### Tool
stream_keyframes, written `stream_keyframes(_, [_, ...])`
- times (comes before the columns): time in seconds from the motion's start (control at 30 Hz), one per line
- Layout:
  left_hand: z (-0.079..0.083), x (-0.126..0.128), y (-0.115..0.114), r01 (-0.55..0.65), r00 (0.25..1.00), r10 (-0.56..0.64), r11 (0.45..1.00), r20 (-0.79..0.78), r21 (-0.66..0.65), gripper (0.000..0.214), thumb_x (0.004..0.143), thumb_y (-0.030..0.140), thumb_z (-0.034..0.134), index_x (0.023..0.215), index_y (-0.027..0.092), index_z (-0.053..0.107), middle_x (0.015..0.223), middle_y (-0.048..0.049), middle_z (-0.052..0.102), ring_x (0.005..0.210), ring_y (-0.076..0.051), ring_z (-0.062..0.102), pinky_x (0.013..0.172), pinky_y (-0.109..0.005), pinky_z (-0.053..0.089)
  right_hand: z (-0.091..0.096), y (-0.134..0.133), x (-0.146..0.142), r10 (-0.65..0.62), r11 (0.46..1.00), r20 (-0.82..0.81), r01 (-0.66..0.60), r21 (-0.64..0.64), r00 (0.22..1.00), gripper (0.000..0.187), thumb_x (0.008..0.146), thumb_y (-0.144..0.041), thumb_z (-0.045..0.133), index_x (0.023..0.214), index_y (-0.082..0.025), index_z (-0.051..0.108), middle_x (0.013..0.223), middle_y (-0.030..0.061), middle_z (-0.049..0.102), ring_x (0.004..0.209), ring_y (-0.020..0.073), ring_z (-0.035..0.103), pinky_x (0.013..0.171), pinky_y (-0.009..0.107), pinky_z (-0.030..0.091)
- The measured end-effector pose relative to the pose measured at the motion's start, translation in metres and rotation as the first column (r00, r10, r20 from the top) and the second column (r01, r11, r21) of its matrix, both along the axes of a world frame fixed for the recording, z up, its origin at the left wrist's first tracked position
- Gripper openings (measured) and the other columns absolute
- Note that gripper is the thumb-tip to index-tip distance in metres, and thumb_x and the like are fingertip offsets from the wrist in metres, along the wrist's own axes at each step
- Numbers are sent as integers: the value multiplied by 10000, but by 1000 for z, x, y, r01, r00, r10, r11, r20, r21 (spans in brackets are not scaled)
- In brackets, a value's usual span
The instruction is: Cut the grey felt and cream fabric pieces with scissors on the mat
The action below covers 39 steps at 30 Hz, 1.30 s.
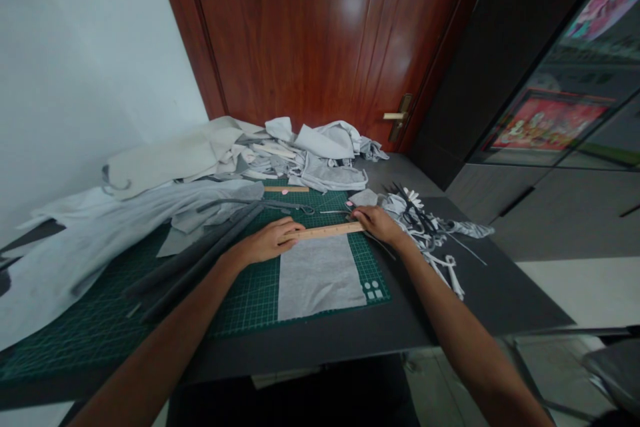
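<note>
Gripping ruler by its ends in left hand and right hand. Held along far edge of cloth.

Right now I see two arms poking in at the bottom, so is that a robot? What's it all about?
No robot here! Those are a person's own bare hands. The camera sits on their head, looking forward and down, so you see almost what they see.

The left hand and right hand hold a wooden ruler, one near each end. It runs along the far edge of a grey cloth piece; I can't tell whether it touches the cloth. Underneath is a green mat with grid lines, on a dark table.

Around them lie a heap of pale fabric at the back and tangled scraps to the right.
</note>
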<state>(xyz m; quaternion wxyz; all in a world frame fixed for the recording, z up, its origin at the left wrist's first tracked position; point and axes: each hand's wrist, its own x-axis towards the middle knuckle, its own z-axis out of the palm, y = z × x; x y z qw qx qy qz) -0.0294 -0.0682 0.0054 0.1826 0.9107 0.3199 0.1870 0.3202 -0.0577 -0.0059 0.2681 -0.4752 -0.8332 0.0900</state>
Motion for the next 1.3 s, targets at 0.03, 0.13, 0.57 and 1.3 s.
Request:
stream_keyframes(0.03, [1, -2, 1, -6, 1000, 6, 1000, -2, 4, 316, 969, 362, 508, 1230, 230, 626, 1097, -54, 621, 1027, -203, 642, 946, -306, 498, 0, 2, 4, -22, 1000, -10, 22, 9, 1000, 366, 1030, -355, 388, 986, -178, 706, 955, 98, 744, 895, 206, 670, 837, 285, 454])
stream_keyframes(0.13, [2, -9, 5, -20, 1000, 20, 1000, -12, 11, 331, 965, 378, 509, 1230, 226, 638, 1055, -51, 616, 975, -197, 644, 894, -295, 504, -4, 8, 14, -94, 995, -41, 96, 42, 995, 355, 1024, -333, 388, 985, -175, 704, 963, 102, 742, 875, 205, 666, 824, 292, 460])
stream_keyframes(0.57, [-1, -20, 11, -11, 997, 12, 1000, -74, 2, 309, 960, 334, 504, 1203, 189, 628, 1083, -73, 608, 1026, -212, 586, 935, -316, 451, -24, 16, 6, -60, 984, -83, 73, 163, 995, 283, 985, -260, 445, 1158, -180, 654, 1126, 128, 677, 1046, 237, 626, 966, 372, 474])
stream_keyframes(1.3, [-10, -21, 24, 62, 998, -61, 998, 27, -32, 320, 931, 318, 578, 1158, 126, 697, 1062, -113, 622, 987, -210, 583, 902, -338, 473, -8, -2, -11, 312, 943, 0, -310, 120, 950, 323, 868, -454, 703, 1097, -227, 697, 1059, 87, 687, 1024, 243, 616, 952, 418, 463])
